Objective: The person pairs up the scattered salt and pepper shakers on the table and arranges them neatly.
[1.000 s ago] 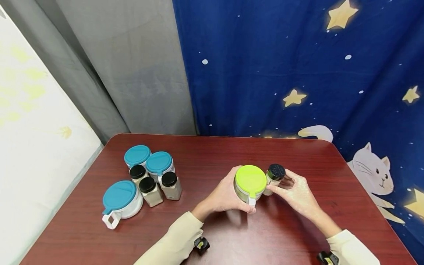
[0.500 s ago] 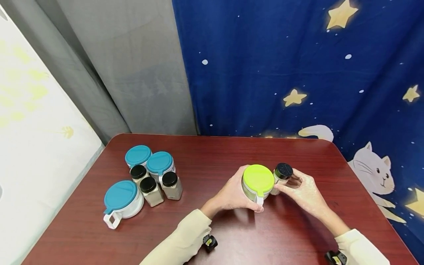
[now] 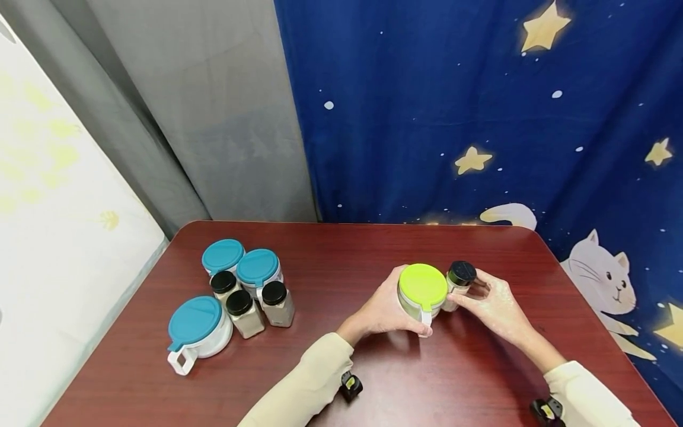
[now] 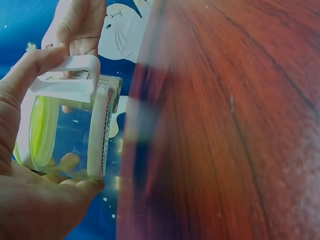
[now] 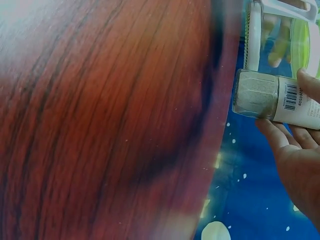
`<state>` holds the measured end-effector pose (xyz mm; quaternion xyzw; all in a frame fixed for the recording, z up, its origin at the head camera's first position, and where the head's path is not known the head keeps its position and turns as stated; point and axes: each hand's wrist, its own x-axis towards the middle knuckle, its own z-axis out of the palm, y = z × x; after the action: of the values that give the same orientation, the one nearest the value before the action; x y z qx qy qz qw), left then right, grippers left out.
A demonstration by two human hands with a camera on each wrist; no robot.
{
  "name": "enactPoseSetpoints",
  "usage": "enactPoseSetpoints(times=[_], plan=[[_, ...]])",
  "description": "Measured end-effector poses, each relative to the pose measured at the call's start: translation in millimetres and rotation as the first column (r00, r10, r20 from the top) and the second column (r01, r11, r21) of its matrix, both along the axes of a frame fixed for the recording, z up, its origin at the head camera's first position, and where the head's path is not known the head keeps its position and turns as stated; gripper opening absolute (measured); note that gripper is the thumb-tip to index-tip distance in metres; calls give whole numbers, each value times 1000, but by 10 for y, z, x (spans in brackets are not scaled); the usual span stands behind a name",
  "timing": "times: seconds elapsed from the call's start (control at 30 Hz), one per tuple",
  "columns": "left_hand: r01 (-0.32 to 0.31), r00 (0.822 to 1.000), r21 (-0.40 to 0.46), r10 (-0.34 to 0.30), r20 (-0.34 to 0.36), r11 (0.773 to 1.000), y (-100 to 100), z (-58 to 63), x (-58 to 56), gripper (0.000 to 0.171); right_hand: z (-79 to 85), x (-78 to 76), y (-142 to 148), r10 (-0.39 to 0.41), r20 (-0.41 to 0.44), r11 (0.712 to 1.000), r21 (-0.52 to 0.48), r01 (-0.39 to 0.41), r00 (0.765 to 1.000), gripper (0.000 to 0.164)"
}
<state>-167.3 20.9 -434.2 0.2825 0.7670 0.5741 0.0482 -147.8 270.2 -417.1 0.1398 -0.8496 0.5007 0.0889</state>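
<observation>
My left hand (image 3: 385, 308) grips a clear jar (image 4: 75, 135) that has a lime-green lid (image 3: 423, 286) and a white handle (image 4: 75, 82). The thumb lies at the handle, while the fingers go round the jar's far side. Close by on the right, my right hand (image 3: 496, 305) pinches a spice jar (image 5: 257, 95) between thumb and fingers. This smaller jar has a black cap (image 3: 462, 273), a pale powder inside and a white label with a barcode (image 5: 290, 96). The two jars are side by side, upright. In both wrist views, curtain shows between their bases and the table, so they look raised.
On the left of the brown table (image 3: 341, 249) stand blue-lidded white jars: one behind (image 3: 223, 255), one beside it (image 3: 258, 267) and one in front with a handle (image 3: 197, 323). Several black-capped spice jars (image 3: 246, 317) stand among them. Curtains (image 3: 427, 118) hang behind.
Both hands have moved to the right together, carrying the green-lidded jar and the spice jar along. The grips look the same. The jars on the left have stayed put.
</observation>
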Motion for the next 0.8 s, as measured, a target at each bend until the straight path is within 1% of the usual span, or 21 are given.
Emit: enactPoseSetpoints(times=[0.13,0.37,0.5,0.73,0.8], plan=[[-5,1000,2,5,7,1000,28,-6,-45,109,-7,-26,9,3,-7,1000,-9,-3,1000,50],[-14,1000,-10,14,14,1000,90,-16,-111,111,-31,-72,65,-27,-44,999,23,28,999,48],[-12,1000,-10,12,12,1000,147,-23,-148,110,-44,-95,104,-31,-54,999,12,32,998,47],[-20,999,-4,20,49,1000,244,-41,-200,111,-87,-135,164,-48,-59,999,4,48,997,46],[-22,999,-8,23,49,1000,267,-45,-226,111,-91,-152,179,-55,-58,998,6,56,997,47]])
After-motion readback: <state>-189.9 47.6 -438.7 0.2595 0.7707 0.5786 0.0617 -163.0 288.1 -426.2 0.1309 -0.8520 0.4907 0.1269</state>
